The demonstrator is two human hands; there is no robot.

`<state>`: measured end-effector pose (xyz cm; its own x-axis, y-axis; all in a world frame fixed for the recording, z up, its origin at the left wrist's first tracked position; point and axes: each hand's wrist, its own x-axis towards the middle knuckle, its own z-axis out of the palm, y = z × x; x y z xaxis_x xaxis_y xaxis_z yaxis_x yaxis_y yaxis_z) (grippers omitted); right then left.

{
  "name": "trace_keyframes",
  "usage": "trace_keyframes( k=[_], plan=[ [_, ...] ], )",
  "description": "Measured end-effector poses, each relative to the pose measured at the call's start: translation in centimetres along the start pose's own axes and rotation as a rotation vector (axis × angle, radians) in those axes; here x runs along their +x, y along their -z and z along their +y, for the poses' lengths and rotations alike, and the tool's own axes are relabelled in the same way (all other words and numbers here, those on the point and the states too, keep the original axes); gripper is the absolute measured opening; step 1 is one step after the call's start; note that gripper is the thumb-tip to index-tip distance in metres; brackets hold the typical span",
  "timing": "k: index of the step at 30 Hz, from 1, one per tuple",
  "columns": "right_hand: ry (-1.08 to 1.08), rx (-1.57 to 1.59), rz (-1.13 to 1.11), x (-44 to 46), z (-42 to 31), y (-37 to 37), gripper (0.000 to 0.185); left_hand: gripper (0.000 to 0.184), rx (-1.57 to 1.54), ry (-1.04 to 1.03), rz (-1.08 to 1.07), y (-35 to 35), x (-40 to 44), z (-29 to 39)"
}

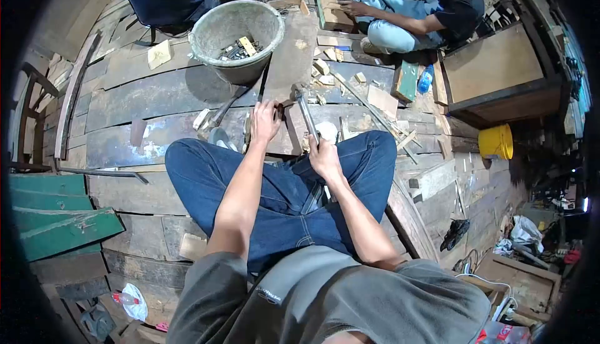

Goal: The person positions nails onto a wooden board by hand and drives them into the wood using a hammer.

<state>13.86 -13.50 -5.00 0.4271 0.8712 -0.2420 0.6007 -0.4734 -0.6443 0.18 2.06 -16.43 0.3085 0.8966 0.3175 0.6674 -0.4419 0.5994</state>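
Observation:
My right hand (325, 159) is closed round the handle of a hammer (306, 111), whose head is up and away from me over the planks. To the left of it, my left hand (265, 121) is closed, fingers bent down on a small dark piece at the edge of a wooden board (294, 128). Its fingers hide most of that piece, and I cannot make out what it is. Both hands are just in front of my crossed legs. Beside my right hand is a white round thing (327, 132), partly hidden.
A large grey bucket (209, 58) with small dark pieces inside stands ahead. Wood scraps (326, 79) litter the plank floor. Two people sit beyond, the right one (406, 16) holding a hammer. A wooden cabinet (494, 63) and yellow bucket (495, 142) are right; green boards (62, 219) left.

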Motion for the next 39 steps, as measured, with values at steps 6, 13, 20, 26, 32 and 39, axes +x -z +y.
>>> trace_keyframes(
  k=[6,13,20,26,32,39],
  plan=[
    [0.019,0.004,-0.018,-0.1,-0.6,0.3,0.053,0.037,-0.013,0.028,-0.012,0.6,0.0,0.4],
    [0.016,0.024,0.002,-0.3,-0.9,0.4,0.05,0.04,0.026,-0.023,0.07,-0.3,-0.9,-0.1],
    [-0.023,0.045,-0.012,-0.7,-1.8,1.3,0.05,0.038,-0.07,-0.015,0.028,0.6,-0.3,0.4],
    [-0.021,0.017,0.001,0.2,-0.4,-0.2,0.052,0.023,-0.096,-0.02,0.009,0.6,0.2,0.3],
    [0.076,0.062,0.046,-0.5,-0.4,0.1,0.054,0.028,-0.045,-0.046,0.061,-0.8,-0.2,-0.9],
    [0.019,0.029,0.088,-0.5,-0.2,0.5,0.051,0.023,-0.057,0.097,-0.037,1.2,-0.4,1.1]
  ],
)
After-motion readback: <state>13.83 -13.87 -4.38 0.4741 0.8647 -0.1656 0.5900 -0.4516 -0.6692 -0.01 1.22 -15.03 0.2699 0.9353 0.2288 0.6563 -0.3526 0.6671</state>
